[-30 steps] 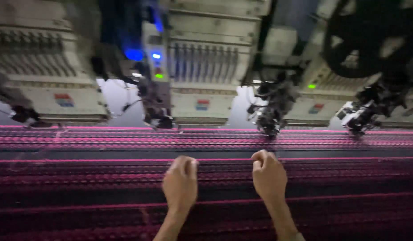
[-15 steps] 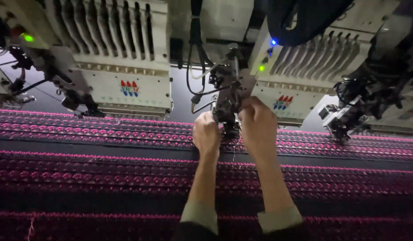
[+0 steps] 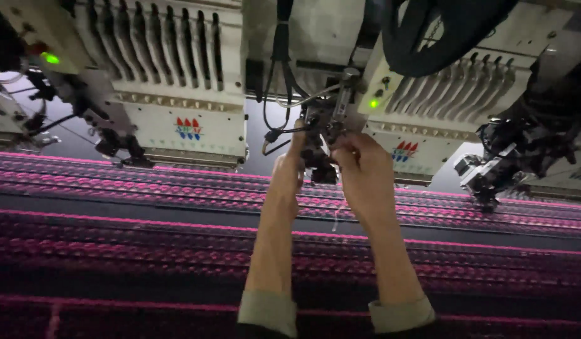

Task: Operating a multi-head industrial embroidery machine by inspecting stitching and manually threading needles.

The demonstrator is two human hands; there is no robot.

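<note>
Black sewing attachment point(image 3: 320, 135) between left hand point(image 3: 287, 176), right hand point(image 3: 359, 169)

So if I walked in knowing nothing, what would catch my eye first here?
Probably the two hands, left hand and right hand, raised together at the dark needle assembly of an embroidery machine in the upper middle. Below them the dark fabric with bright pink stitched bands fills the lower half. Small green lights glow on the pale machine heads along the top.
</note>
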